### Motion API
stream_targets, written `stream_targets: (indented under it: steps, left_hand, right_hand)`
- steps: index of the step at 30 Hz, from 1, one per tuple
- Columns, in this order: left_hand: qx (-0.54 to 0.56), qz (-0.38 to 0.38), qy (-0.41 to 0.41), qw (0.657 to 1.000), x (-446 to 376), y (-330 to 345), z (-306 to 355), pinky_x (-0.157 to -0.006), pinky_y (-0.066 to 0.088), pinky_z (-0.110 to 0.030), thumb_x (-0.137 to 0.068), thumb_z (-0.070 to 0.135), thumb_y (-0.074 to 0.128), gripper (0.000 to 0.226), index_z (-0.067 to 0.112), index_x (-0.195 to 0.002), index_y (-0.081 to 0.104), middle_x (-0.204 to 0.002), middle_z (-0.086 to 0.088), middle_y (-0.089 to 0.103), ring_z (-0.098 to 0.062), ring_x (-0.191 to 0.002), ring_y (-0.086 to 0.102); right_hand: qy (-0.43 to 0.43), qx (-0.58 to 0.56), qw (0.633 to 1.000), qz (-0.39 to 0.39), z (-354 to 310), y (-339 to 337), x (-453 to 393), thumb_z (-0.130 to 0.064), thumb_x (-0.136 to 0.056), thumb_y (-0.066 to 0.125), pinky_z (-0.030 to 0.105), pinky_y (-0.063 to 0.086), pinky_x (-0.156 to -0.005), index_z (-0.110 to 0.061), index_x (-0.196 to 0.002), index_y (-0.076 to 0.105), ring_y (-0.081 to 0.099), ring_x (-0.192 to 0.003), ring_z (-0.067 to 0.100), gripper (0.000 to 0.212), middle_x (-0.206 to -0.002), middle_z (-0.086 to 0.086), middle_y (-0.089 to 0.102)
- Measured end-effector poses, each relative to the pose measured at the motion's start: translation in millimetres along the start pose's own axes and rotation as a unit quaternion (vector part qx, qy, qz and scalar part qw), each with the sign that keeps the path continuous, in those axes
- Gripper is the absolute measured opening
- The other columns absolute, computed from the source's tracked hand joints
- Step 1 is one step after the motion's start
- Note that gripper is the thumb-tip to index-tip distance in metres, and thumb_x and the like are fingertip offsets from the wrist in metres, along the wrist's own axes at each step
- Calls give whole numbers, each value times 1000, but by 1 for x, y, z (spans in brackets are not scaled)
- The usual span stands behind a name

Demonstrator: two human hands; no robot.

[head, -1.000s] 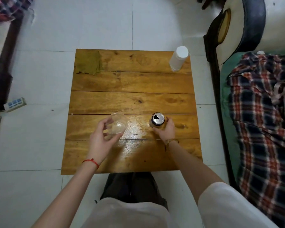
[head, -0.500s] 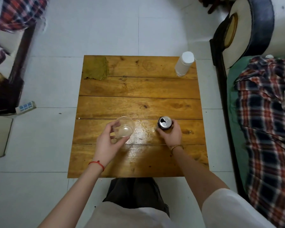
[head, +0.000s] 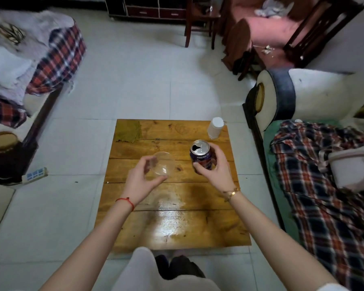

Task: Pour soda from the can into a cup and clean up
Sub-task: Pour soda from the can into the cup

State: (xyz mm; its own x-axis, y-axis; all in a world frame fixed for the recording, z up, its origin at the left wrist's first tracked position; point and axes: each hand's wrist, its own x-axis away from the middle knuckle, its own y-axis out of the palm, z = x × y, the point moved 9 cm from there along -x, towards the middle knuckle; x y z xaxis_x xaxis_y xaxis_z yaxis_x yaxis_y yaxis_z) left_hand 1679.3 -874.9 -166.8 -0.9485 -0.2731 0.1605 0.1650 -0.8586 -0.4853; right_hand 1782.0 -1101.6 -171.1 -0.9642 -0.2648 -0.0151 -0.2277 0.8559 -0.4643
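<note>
An opened purple soda can [head: 200,154] is held upright above the wooden table [head: 172,223], with my right hand [head: 215,168] wrapped around its lower right side. To its left, my left hand [head: 142,180] holds a clear plastic cup [head: 164,166] lifted above the table, mouth tipped toward me. The cup looks empty. Can and cup are about a hand's width apart.
A white lidded bottle [head: 215,127] stands at the table's far right corner and a green cloth [head: 129,132] lies at the far left corner. A plaid-covered couch [head: 324,185] flanks the right side. A power strip [head: 35,174] lies on the tiled floor to the left.
Both hands have lifted: the can rose off the table in my right hand and the cup rose in my left. My head tilted up, showing more of the room.
</note>
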Motion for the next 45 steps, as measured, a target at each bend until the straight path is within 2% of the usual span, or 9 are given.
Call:
stream_targets:
  steps: [2,5,9,14,25,29,35,40,45]
  left_hand:
    - [8,-9,13,1000,1,-4,13,-102,46,-24,-70,32,85,75,21,-135,48,-126,4,61,-9,-115,58]
    - [-4,-7,37,999,3,-13,31,-95,44,-17,-71,32,84,72,19,-133,51,-121,7,60,-7,-109,58]
    - [-20,4,53,998,5,-26,44,-90,48,-19,-69,35,86,67,20,-128,55,-120,9,60,-10,-105,60]
    - [-39,18,78,996,9,-41,57,-95,50,-27,-69,38,85,68,23,-128,55,-122,10,61,-10,-109,58]
    - [-28,28,99,994,10,-54,75,-87,46,-14,-71,35,84,68,20,-131,55,-121,7,62,-10,-108,59]
    - [-18,30,92,995,9,-54,75,-92,50,-21,-71,34,85,68,19,-131,55,-122,4,63,-12,-110,60]
    - [-7,33,89,995,5,-55,74,-94,51,-22,-69,35,86,68,19,-128,56,-121,5,64,-10,-107,61]
    - [-4,34,83,996,3,-56,72,-96,53,-28,-69,36,86,68,19,-128,56,-122,5,64,-12,-110,62]
    - [-2,33,79,996,2,-57,70,-90,51,-21,-69,36,85,68,20,-128,55,-122,5,63,-12,-109,61]
  right_hand:
    - [-24,9,1000,-3,-27,-9,0,-41,-70,79,34,45,-104,-48,-126,40,49,-120,10,68,-126,-9,50]
    - [-57,29,998,-17,-60,-20,2,-33,-74,80,30,43,-102,-44,-126,39,49,-118,11,67,-122,-11,46]
    - [-85,60,994,-31,-93,-31,4,-35,-74,80,26,43,-98,-37,-130,43,49,-115,11,67,-124,-4,47]
    - [-103,98,988,-62,-126,-37,7,-53,-65,73,35,48,-100,-40,-130,42,51,-114,12,73,-123,-2,48]
    - [-172,221,955,-93,-180,-38,3,-42,-70,76,27,49,-90,-33,-131,43,51,-102,12,70,-111,0,48]
    - [-180,247,947,-104,-191,-36,0,-41,-70,75,34,54,-91,-34,-132,42,52,-105,15,70,-113,0,47]
    - [-184,283,936,-102,-203,-35,-4,-44,-69,72,40,53,-92,-36,-131,42,52,-104,16,70,-112,0,46]
    - [-193,312,925,-100,-215,-35,-5,-42,-69,73,38,50,-94,-34,-132,43,51,-103,17,71,-111,0,46]
    - [-207,346,910,-93,-224,-35,-6,-42,-69,73,31,46,-88,-34,-133,44,46,-95,16,71,-103,-4,43]
